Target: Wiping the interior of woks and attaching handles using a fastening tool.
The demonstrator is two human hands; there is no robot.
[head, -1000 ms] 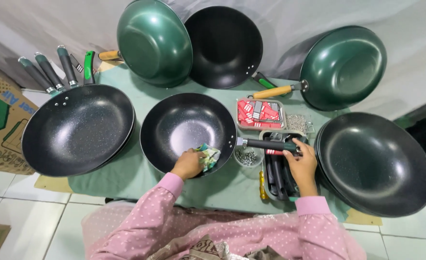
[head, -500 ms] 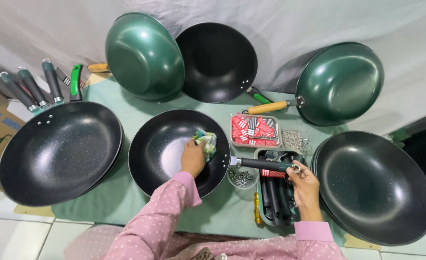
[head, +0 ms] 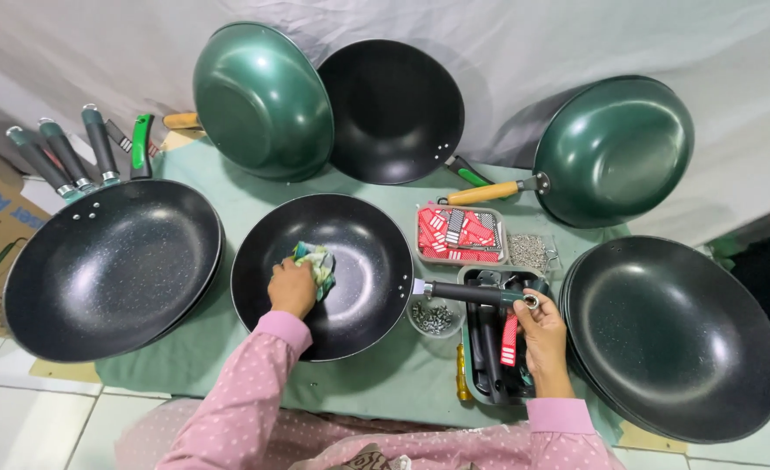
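In the head view, the left hand [head: 292, 287] presses a crumpled green-and-white cloth [head: 317, 264] against the inner surface of a round black speckled non-stick pan [head: 363, 261], which sits on the pale green table cover [head: 254, 204] at the centre. The fingers are closed over the cloth. At 3 o'clock from the pan, the right hand [head: 543, 335] pinches the end of the pan's dark handle [head: 472, 293]. Just below the handle lies a grey tray of black handles [head: 489, 352]; a small clear bowl of screws [head: 435, 317] stands beside the pan's rim. A larger black pan [head: 111, 270] lies at 9 o'clock.
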